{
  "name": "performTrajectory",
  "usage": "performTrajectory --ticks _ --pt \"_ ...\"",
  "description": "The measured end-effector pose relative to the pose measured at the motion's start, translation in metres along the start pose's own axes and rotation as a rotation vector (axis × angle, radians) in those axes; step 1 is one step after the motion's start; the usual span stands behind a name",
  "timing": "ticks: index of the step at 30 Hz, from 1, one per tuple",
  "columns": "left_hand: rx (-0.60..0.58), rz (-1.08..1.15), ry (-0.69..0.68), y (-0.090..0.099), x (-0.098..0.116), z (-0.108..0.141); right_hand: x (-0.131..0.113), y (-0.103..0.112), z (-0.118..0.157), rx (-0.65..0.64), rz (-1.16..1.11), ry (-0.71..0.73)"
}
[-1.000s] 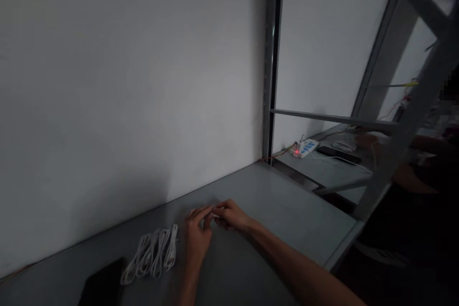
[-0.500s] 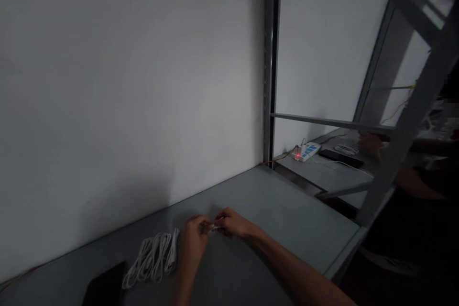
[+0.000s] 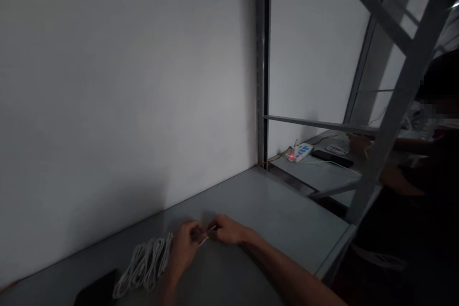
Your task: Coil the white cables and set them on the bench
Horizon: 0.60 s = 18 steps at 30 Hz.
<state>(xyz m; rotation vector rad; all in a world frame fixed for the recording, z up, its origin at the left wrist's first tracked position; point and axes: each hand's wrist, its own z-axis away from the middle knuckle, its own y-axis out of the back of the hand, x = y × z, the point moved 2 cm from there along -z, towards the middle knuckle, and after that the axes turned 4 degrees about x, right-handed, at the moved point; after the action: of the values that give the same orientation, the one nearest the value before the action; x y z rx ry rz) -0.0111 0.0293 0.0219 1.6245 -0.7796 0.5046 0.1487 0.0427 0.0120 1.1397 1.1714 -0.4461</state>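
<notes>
My left hand (image 3: 186, 244) and my right hand (image 3: 226, 229) are close together above the grey tabletop (image 3: 267, 196), fingertips pinched. Between them pokes out a short, thin white piece (image 3: 203, 240), too small and dim to name; most of it is hidden by the fingers. Both hands seem closed on it. Just left of my left wrist lie several coiled white cables (image 3: 143, 265) side by side, tied in long loops. A dark flat thing (image 3: 97, 289) sits at the lower left, partly cut off by the frame.
Behind the tabletop rises a white wall (image 3: 143, 81). A grey metal frame (image 3: 261, 67) divides this table from the neighbouring one. There, a power strip (image 3: 300, 152) with a red light, a dark phone (image 3: 332, 158) and a cable coil (image 3: 337, 149) lie near a co-worker's hand (image 3: 360, 143).
The view has shifted slightly to the right. My hands stay pinched together, and the white piece now points down to the left below the fingertips.
</notes>
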Motion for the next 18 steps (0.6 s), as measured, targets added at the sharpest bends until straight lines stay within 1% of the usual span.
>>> performTrajectory --ticks 2,4,9,11,16,18 --pt "0.001 -0.008 -0.034 0.0 -0.001 0.0 0.001 -0.001 -0.001 -0.007 0.005 0.02" --pt "0.013 -0.042 -0.066 -0.001 -0.002 0.0 0.004 -0.003 -0.003 -0.019 -0.036 0.001" --pt "0.101 -0.112 -0.151 -0.001 0.001 0.0 0.012 -0.009 -0.011 -0.062 -0.289 -0.196" --pt "0.116 -0.119 -0.179 -0.002 0.001 0.0 0.013 -0.011 -0.013 -0.067 -0.36 -0.244" --pt "0.155 -0.143 -0.203 -0.003 0.002 -0.001 0.013 -0.013 -0.013 -0.035 -0.444 -0.243" --pt "0.174 -0.153 -0.189 -0.003 0.003 0.0 0.013 -0.014 -0.013 0.012 -0.45 -0.226"
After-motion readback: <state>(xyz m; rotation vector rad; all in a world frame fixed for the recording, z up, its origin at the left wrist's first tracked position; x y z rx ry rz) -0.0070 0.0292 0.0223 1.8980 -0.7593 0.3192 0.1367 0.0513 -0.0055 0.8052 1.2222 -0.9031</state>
